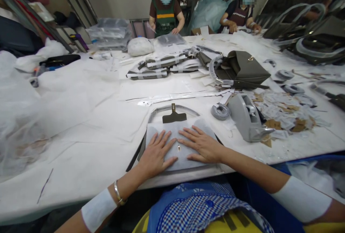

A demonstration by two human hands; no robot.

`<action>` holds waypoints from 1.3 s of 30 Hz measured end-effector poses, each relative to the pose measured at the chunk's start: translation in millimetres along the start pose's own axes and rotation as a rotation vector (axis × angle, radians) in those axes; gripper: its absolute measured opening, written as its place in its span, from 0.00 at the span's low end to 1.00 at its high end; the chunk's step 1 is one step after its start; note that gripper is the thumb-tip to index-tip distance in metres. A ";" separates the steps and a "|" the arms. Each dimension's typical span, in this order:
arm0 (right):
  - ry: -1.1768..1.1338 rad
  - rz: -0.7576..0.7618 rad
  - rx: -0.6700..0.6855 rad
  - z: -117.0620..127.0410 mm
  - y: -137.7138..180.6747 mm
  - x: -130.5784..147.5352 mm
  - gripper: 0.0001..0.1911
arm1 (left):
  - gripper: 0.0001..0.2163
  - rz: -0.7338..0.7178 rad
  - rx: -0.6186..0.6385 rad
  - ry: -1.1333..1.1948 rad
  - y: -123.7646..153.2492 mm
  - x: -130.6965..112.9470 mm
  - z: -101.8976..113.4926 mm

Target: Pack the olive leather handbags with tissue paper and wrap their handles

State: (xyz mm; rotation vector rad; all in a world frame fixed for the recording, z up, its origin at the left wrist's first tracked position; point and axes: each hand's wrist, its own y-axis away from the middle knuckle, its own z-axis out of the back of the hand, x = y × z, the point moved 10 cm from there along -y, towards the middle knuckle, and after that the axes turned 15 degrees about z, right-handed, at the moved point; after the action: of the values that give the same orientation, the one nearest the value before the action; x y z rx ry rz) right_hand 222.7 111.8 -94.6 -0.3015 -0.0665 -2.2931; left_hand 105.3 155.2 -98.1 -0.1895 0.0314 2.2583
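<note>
A flat handbag wrapped in white tissue [176, 132] lies at the near table edge, its dark strap tab [174, 116] and wrapped handle [175, 109] poking out at the far side. My left hand [156, 153] lies flat on the tissue with fingers spread, open. My right hand [201, 144] rests flat beside it, fingers stretched toward the left, open. A small metal stud [179, 148] shows between the two hands.
A grey tape dispenser [246, 117] and a tape roll [220, 111] stand right of the bag, amid paper scraps [285, 111]. An olive handbag [242, 68] and wrapped straps [161, 67] lie mid-table. Two people work at the far side. A blue bin [315, 168] sits at right.
</note>
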 end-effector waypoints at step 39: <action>-0.156 -0.319 -0.216 39.5 -7.4 -72.5 0.09 | 0.15 0.105 -0.089 0.130 -57.1 38.4 29.9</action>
State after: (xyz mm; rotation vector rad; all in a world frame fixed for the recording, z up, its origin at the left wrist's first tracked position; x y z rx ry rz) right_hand 272.0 175.0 -73.1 -0.6197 0.0589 -2.5934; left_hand 121.2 223.7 -71.8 -0.3902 0.0095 2.3508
